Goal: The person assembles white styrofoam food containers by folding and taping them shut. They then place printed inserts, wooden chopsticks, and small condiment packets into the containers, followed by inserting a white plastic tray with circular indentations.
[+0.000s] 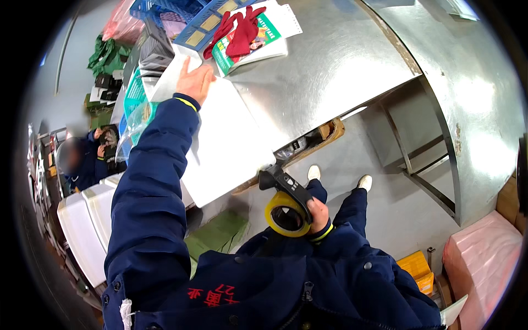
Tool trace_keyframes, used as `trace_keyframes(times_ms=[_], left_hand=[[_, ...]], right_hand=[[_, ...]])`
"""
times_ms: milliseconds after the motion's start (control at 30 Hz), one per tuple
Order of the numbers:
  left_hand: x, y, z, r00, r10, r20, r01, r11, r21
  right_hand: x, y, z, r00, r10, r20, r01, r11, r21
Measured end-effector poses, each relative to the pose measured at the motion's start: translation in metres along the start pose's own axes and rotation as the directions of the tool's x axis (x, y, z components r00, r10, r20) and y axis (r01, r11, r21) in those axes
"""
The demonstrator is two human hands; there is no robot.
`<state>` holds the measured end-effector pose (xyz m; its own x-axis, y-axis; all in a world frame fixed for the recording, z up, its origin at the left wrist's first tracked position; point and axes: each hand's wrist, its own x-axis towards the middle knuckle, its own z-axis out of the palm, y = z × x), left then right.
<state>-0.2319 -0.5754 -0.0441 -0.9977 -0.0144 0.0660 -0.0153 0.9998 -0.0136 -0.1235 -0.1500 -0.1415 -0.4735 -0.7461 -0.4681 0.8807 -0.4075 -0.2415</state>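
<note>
A white box (225,143) with a smooth flat top lies at the table's left edge. My left hand (196,83) rests at its far end beside a raised white flap (171,72), fingers apart, the index finger stretched out and nothing visibly gripped. In my right hand (317,215) is a black tape dispenser (287,186) with a wide yellow-edged tape roll (273,215). The dispenser's head is close to the box's near right edge; whether tape touches the box I cannot tell.
Red gloves (240,34) lie on a green-and-white printed stack (269,34) on the metal table (308,71). Blue crates (206,27) and a turquoise basket (135,96) stand far left. White boxes (82,220) are at left, a person (82,159) beyond. Pink-wrapped goods (484,264) sit lower right.
</note>
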Motion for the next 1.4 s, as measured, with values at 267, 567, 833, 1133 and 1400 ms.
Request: trace_keyframes(times_ms=[267,567,833,1133,1400], left_hand=[[-0.076,-0.115,0.030,0.434,-0.872,0.226,0.872,0.470,0.137],[-0.210,-0.016,0.016,0.401,-0.907,-0.128,0.912,0.409,-0.039],[-0.016,0.087,0.030,0.611,-0.768,-0.192,0.760,0.637,-0.128],[-0.008,0.088,0.021,0.804,-0.510,-0.306,0.564,0.817,0.120],[-0.004,0.084,0.022,0.832,-0.450,-0.324,0.501,0.861,0.091]], right_hand=[[0.010,0.000,0.002,1.000,0.006,0.002,-0.005,0.996,-0.089],[0.169,-0.121,0.123,0.986,0.155,-0.063,-0.154,0.988,0.022],[0.281,-0.132,0.162,0.961,0.277,-0.022,-0.269,0.908,-0.322],[0.239,-0.155,0.118,0.947,0.321,0.019,-0.316,0.940,-0.131],[0.068,-0.133,0.028,0.957,0.287,-0.035,-0.289,0.948,-0.132]])
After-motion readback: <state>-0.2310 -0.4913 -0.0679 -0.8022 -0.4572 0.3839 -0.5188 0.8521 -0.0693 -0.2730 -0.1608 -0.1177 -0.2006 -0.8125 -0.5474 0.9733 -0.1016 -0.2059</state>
